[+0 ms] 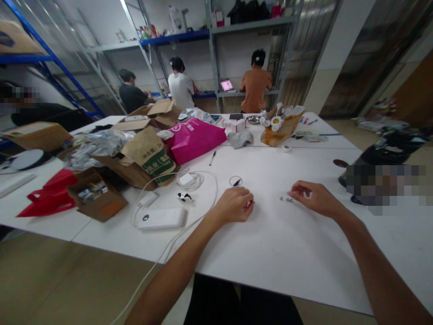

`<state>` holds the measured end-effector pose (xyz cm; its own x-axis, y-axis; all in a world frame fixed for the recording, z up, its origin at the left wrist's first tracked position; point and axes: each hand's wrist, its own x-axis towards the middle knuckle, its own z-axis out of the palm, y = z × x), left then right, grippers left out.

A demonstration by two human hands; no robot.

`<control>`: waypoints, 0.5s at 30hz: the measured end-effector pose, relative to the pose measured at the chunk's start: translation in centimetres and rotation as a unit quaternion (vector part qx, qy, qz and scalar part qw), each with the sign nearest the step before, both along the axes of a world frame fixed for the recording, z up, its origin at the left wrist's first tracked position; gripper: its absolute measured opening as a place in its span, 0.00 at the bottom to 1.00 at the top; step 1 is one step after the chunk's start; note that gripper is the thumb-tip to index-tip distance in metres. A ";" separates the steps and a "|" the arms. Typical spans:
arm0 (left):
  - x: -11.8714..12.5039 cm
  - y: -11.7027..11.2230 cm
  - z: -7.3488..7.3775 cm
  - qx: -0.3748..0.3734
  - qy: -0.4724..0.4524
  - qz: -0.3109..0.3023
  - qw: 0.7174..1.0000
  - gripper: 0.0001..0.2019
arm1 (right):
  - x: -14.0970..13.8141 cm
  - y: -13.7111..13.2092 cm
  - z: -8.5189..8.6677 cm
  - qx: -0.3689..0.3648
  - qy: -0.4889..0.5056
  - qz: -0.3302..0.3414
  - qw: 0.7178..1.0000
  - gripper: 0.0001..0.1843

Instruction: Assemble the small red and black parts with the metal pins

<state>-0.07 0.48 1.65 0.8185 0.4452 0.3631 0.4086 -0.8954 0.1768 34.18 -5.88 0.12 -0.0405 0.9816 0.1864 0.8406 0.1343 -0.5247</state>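
My left hand point(236, 204) rests low over the white table, its fingers curled around something small, with a bit of red showing at the fingertips. Just beyond its knuckles lies a small dark, pen-like piece point(237, 183) beside a thin dark loop point(232, 180). My right hand point(314, 198) is bent toward the table, thumb and fingertips drawn together in a pinch; whatever is between them is too small to make out. Right beside those fingertips lie several small grey metallic pieces point(286, 199).
To the left are a white power bank point(162, 219), a coiled white cable point(203, 181), a small open carton point(98, 194), a red bag point(50, 194) and a magenta bag point(196, 140). A pen point(212, 158) and grey cloth point(241, 139) lie farther back. Several people sit beyond.
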 end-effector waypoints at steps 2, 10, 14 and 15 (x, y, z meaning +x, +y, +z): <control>0.0 0.2 0.1 -0.012 -0.065 0.020 0.998 0.10 | -0.1 0.1 0.2 0.063 0.005 -0.047 0.997 0.24; -0.4 1.8 0.8 -0.058 -0.275 0.172 0.944 0.05 | -0.4 0.2 0.1 0.154 0.060 -0.131 0.978 0.26; -0.8 2.4 0.6 -0.072 -0.304 0.225 0.923 0.04 | -0.3 0.2 -0.1 0.153 0.067 -0.130 0.977 0.25; -0.9 2.6 0.5 -0.072 -0.306 0.229 0.921 0.04 | -0.3 0.2 -0.1 0.151 0.069 -0.128 0.978 0.25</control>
<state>-0.93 3.03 2.13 0.1937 0.7726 0.6046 0.5228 -0.6027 0.6028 33.86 -5.70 -0.02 0.2452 0.8553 0.4564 0.7910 0.0957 -0.6043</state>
